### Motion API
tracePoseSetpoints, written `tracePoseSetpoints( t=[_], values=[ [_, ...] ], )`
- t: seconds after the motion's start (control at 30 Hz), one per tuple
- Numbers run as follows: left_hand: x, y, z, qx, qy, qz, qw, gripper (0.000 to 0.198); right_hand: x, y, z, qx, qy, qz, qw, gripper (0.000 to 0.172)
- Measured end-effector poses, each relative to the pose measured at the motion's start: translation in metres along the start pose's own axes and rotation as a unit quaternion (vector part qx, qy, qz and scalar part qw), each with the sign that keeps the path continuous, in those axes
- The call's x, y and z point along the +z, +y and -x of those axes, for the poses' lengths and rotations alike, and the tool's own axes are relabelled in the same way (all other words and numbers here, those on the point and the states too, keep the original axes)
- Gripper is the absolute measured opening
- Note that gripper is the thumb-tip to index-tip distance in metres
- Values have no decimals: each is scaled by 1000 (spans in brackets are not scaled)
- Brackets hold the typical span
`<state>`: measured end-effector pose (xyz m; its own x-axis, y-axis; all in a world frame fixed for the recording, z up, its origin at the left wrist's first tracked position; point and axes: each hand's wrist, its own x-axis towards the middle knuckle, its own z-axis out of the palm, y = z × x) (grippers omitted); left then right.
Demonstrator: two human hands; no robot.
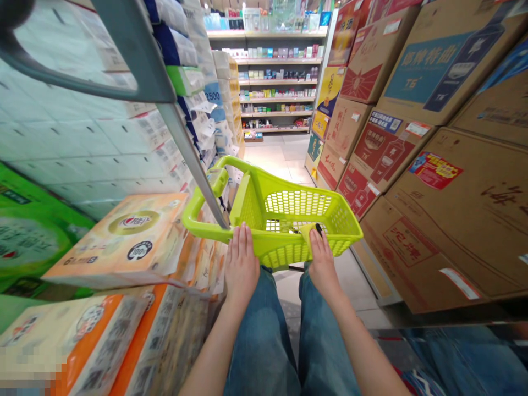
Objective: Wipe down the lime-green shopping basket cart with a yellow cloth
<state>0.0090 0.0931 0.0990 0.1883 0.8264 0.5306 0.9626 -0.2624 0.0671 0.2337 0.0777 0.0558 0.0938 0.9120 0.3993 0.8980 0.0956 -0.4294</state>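
Observation:
A lime-green shopping basket cart [284,242] stands in front of my knees, with a grey metal pole rising from its left part. My left hand [242,258] rests on the near rim beside the foot of the pole, its fingers extended and side by side. Farther right on the same rim lies my right hand [324,261], its fingers over a small yellow item with a black part [307,231]. Whether the fingers grip this item is hard to tell. The slotted basket walls show the floor through them.
Stacked tissue packs [124,236] line the left side. Cardboard cartons [457,203] are piled on the right. Shelves of small goods [280,82] stand at the aisle's far end. A grey handle [152,71] crosses the upper left. Another denim-clad leg [466,357] shows at lower right.

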Motion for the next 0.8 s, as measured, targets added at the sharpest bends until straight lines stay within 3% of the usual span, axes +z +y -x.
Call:
tracePoseSetpoints(
  t=[0.07,0.13,0.23,0.37,0.47,0.57,0.8],
  values=[
    [0,-1,0,2,3,0,1000,86,-1,4,0,29,13,6,999,92],
    [0,-1,0,4,7,-1,1000,87,2,-9,-1,54,16,4,998,90],
    [0,0,-1,4,9,-2,1000,87,10,-54,-7,46,-13,-35,998,87],
    [1,1,-2,-6,17,-16,1000,78,18,-123,-17,-26,-68,-127,989,82],
    [2,1,-1,-11,18,-29,999,72,18,-142,-21,-61,-82,-157,982,82],
    [1,1,-1,-2,17,-20,1000,77,14,-123,-18,-95,-79,-141,982,87],
    [-2,3,-2,0,13,-4,1000,85,4,-22,2,-44,-19,-21,999,91]
  ],
)
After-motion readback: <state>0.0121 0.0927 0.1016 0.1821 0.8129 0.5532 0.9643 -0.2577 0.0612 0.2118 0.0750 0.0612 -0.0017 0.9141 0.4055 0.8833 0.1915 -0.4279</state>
